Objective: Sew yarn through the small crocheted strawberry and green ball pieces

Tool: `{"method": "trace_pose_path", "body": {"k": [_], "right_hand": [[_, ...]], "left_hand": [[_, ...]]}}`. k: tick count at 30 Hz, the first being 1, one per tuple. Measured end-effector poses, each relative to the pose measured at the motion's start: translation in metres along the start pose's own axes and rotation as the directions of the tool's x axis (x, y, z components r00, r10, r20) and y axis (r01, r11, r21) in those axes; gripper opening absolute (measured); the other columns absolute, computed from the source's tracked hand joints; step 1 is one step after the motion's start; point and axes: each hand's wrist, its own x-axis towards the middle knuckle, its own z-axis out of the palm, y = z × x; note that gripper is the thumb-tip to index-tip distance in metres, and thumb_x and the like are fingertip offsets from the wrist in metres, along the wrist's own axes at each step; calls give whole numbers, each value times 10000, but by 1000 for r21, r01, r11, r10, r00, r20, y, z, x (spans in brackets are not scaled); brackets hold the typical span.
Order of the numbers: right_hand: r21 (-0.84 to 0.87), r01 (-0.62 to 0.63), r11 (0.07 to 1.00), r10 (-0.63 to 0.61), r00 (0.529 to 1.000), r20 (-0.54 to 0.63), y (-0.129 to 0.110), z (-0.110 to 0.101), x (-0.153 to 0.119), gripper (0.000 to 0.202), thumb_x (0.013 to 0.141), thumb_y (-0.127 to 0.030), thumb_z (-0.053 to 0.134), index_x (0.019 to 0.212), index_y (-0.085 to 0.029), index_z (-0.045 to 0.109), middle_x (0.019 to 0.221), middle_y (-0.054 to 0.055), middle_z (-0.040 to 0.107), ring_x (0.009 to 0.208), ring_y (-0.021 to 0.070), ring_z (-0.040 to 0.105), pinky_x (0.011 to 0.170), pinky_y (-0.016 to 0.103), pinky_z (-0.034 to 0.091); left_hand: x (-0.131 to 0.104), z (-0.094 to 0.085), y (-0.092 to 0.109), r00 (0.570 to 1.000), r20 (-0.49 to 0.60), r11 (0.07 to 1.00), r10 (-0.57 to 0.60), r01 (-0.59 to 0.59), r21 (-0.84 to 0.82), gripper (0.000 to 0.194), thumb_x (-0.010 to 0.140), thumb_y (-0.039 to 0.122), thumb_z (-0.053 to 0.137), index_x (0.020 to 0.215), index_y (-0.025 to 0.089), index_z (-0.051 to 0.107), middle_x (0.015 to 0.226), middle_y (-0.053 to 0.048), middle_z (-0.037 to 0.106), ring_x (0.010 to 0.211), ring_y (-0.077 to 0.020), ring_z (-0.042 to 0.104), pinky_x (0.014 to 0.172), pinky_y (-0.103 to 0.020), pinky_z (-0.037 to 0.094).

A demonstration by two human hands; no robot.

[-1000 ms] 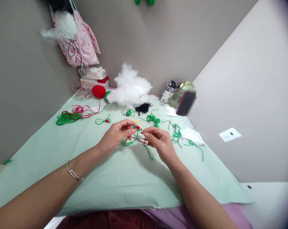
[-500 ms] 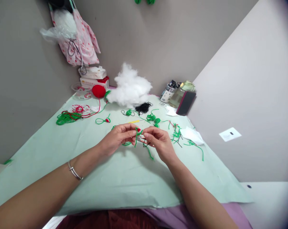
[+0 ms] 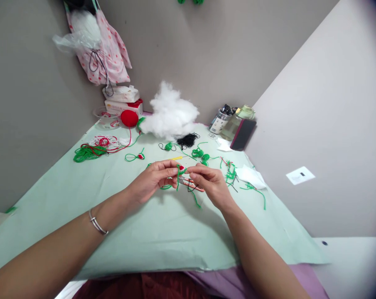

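Still, yarn piece [image 3: 182, 169] between both hands [image 3: 153, 178].

L hand [image 3: 150, 177] & R hand [image 3: 211, 182] bare, both forearms [image 3: 63, 243] bare too, w/ a slim silver-col. bangle [image 3: 97, 225], approx. double-banded, on L wrist at 8 o'clock, plus dk red, creased garment [image 3: 141, 286] btwn 6 & 7 o'clock.

no readable text, labels, numbers or signs

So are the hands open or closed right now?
Left hand: closed, pinching the small red-and-green yarn piece.
Right hand: pinched closed beside it; what it holds is too small to tell.
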Motion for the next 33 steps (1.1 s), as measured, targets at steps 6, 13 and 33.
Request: {"method": "trace_pose_path", "body": {"k": [6, 13, 33], "right_hand": [[9, -37, 999, 37, 999, -34, -1, 5, -2, 226, 841, -409, 744, 813, -186, 718, 689, -5, 562, 573, 96, 440, 505, 241, 355], [-21, -42, 999, 40, 994, -98, -4, 12, -1, 288, 816, -459, 748, 782, -186, 663, 624, -19, 540, 552, 102, 440, 517, 250, 369], [-17, -35, 999, 31, 987, -156, -4, 15, -1, 292, 797, -462, 760, 760, -186, 670, 626, -16, 568, 549, 103, 465, 533, 259, 420]], "left_hand": [[-1, 6, -3, 999, -6, 995, 49, -48, 87, 162, 815, 295, 734, 864, 154, 672, 719, 6, 615, 633, -113, 585, 679, -267, 482], [-2, 9, -2, 996, -31, 996, 82, -81, 37, 136, 832, 269, 686, 919, 165, 686, 871, -24, 638, 764, -144, 627, 755, -299, 538], [-4, 15, 0, 994, -78, 994, 82, -76, 82, 218, 855, 345, 686, 996, 179, 671, 929, -27, 646, 757, -146, 650, 760, -315, 542]]}}
